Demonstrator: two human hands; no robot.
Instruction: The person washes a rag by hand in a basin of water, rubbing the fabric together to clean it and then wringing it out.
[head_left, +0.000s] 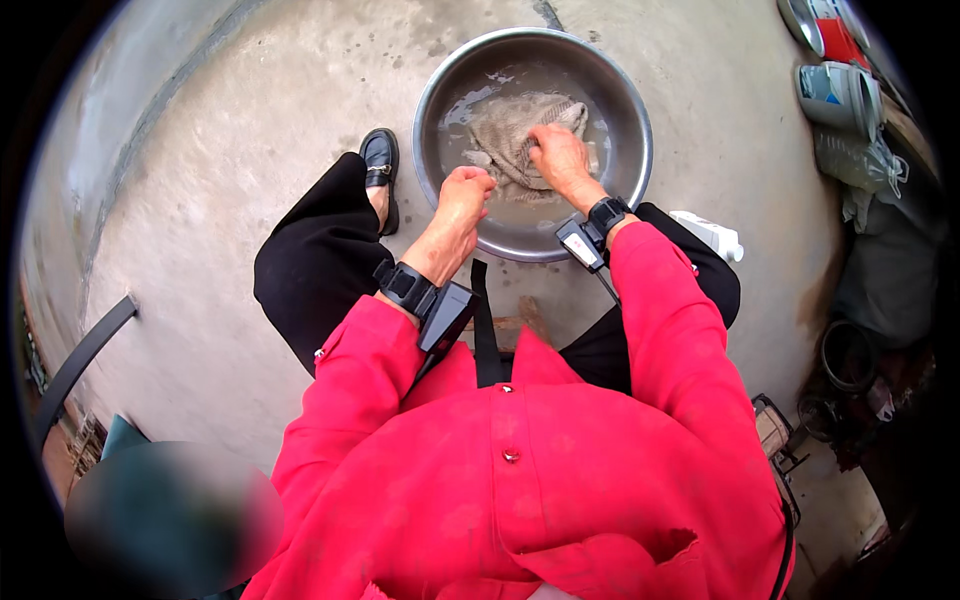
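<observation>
A stainless steel basin (643, 154) stands on the floor in front of me, with cloudy water in it. In the water lies a bunched, wet beige cloth (510, 124) with a ribbed weave. My right hand (561, 157) is over the cloth's right part, its fingers curled into the fabric. Over the basin's near left rim is my left hand (466, 196), fingers bent inward, close to the cloth's lower left edge. Its fingertips are partly hidden, so I cannot tell whether it grips any fabric. Both wrists carry black straps with small devices.
A white plastic bottle (709, 234) lies right of the basin, beside my knee. Buckets (836, 94) and a clear plastic bag (855, 161) line the right side. A dark curved bar (86, 360) rises at left. Wooden stool parts (529, 311) show between my legs.
</observation>
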